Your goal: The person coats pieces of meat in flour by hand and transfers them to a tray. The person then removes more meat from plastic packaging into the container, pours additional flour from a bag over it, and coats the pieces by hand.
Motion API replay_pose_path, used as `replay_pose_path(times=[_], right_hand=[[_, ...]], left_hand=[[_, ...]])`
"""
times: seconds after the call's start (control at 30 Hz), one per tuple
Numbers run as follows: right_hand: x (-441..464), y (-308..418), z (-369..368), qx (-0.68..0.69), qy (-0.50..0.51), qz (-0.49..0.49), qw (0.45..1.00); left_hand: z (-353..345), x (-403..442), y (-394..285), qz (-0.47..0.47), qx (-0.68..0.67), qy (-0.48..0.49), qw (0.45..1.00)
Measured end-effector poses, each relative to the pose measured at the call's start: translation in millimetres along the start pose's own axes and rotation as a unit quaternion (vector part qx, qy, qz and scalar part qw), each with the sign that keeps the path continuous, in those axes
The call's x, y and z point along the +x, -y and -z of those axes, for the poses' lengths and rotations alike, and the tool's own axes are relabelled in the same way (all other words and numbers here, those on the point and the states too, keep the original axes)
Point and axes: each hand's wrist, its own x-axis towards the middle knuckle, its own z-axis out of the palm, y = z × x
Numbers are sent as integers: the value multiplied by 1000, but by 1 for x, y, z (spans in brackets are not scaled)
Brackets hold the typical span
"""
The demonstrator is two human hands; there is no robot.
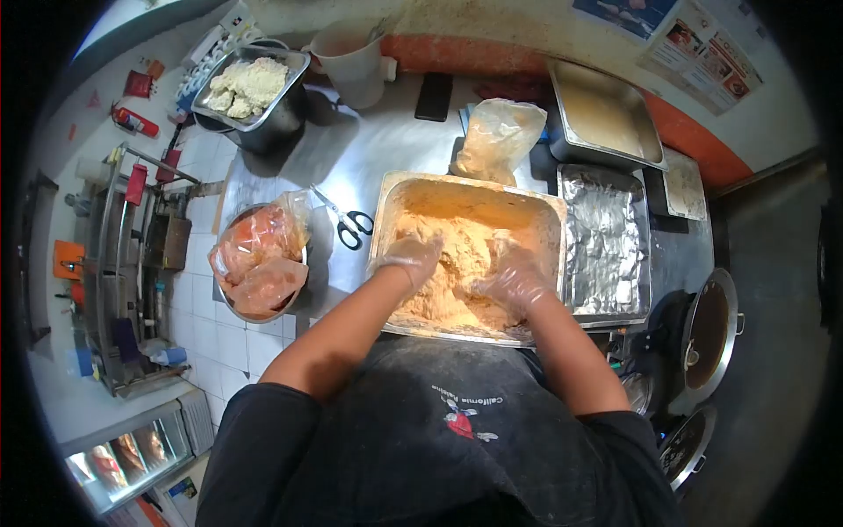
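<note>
At the center of the frame, the left hand (417,256) and right hand (516,279), gloved in clear plastic, reach into orange powder (455,263) inside a metal tray (439,333). Hidden fingertips make either grip, open or closed, impossible to tell. Scissors (342,217) lie left of the tray.

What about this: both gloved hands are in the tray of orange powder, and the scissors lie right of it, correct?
Only the side is wrong: the head view shows the scissors left of the tray. The gloved left hand and right hand are in it, with the orange powder, as you said.
</note>
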Motion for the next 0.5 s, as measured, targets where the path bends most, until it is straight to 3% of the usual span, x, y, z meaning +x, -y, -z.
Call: replay_pose_path(times=[0.03,0.07,0.13,0.2,0.23,0.27,0.37,0.4,0.47,0.5], right_hand=[[-16,1,-12,-110,-83,18,990],[-9,-3,-24,-133,-19,35,990],[25,-20,-67,-175,107,68,976],[31,-18,-72,-169,166,82,968],[34,-14,-72,-140,162,78,974],[35,-12,-72,-111,158,72,979],[6,0,-23,219,156,42,962],[7,-3,-29,280,113,50,952],[10,-9,-54,403,29,65,912],[7,-14,-56,476,46,81,875]], left_hand=[[-8,-8,5,-21,57,-21,998],[-11,-15,6,-45,118,-41,991],[8,-47,-17,-53,165,58,983],[13,-51,-19,-104,170,140,970],[11,-46,-18,-42,116,139,983],[9,-41,-17,-54,83,137,986],[-6,-20,-2,-117,-38,124,985],[-20,-5,13,-155,-91,116,977],[-35,6,28,-196,-228,125,945],[-36,2,30,-199,-312,142,918]])
